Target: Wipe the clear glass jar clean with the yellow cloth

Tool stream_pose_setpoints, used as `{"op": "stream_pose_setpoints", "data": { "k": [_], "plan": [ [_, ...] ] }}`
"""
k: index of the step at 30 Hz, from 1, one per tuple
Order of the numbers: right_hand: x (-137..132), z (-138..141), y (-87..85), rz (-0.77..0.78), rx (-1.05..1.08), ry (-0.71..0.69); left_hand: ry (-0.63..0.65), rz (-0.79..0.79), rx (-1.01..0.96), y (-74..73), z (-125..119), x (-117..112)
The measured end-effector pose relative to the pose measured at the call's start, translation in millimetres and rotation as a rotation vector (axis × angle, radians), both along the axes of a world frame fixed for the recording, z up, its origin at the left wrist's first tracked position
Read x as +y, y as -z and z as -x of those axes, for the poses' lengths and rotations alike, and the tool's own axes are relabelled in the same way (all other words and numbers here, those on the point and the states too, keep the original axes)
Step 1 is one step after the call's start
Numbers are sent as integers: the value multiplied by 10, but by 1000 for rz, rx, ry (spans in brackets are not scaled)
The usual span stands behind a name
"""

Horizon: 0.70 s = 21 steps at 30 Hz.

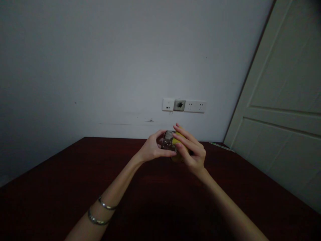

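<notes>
My left hand (pixel 151 148) is closed around a clear, patterned piece that looks like a small glass (pixel 168 140), thumb above and fingers below. It is held up over the far part of the table, lying on its side. My right hand (pixel 195 154) grips a yellow cloth (pixel 177 157) and presses it against the right end of the glass. Part of the cloth hangs below the fingers. The cloth and the right fingers hide that end of the glass. Two silver bangles (pixel 98 221) circle my left forearm.
A dark red-brown table (pixel 75 180) reaches to a pale wall (pixel 112 67). Wall sockets (pixel 195 106) and a grey switch plate (pixel 179 105) sit above its far edge. A thin printed strip (pixel 220 146) lies at the far right corner, beside a light panelled door (pixel 283 117).
</notes>
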State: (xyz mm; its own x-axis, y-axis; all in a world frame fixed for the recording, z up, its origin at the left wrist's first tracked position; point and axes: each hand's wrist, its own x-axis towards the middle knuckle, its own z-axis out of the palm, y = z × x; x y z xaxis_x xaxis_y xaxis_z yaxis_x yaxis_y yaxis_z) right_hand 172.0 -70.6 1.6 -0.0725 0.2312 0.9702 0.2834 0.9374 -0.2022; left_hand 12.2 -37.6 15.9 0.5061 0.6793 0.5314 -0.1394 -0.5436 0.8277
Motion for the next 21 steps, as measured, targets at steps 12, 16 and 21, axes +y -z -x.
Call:
{"op": "stream_pose_setpoints", "data": {
  "k": [12,16,21],
  "plan": [
    [-34,-18,-63,11,-71,-47,-125,-125,114,-16,40,38],
    [21,-46,-87,259,57,-5,-209,-206,215,-4,47,37],
    [2,-16,-84,174,-135,73,-321,-315,282,27,34,51]
  ]
}}
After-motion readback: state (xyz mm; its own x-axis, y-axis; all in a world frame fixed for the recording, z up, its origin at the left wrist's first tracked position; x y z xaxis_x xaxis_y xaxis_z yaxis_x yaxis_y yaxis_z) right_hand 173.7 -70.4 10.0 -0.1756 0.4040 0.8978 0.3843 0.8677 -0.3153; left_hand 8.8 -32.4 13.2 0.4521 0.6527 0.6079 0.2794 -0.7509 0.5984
